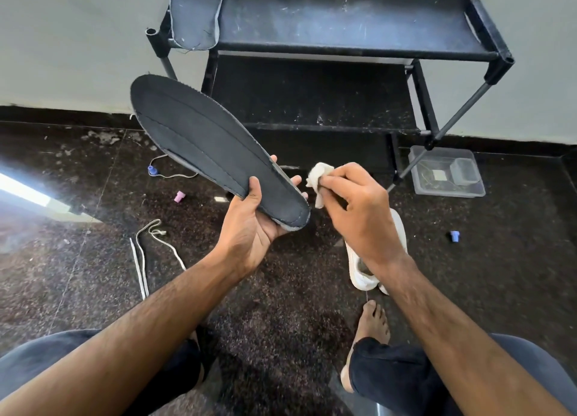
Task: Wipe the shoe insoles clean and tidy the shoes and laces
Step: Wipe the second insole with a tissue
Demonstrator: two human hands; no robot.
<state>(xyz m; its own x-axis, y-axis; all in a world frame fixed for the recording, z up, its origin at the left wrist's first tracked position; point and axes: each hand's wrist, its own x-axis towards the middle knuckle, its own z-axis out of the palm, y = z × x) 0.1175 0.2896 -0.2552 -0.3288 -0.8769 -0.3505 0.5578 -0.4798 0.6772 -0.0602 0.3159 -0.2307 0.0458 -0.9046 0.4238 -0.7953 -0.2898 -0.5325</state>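
My left hand (254, 225) grips the heel end of a dark insole (212, 147), thumb on its upper face and fingers curled underneath. My right hand (362, 216) is closed around a bunched white cloth (320, 178), pinched between thumb and fingertips, just right of the heel and not quite touching it as far as I can tell. The insole's long axis runs from my left palm up and away to the far left, toe end highest, so the right hand is the nearer one to the heel, and I judge the next wipe must travel leftward along that line. A white shoe (362, 272) lies on the floor below my right wrist, loose laces (146, 253) lie to the near left, and a second insole (196, 13) rests on the black rack (343, 19) farther off.
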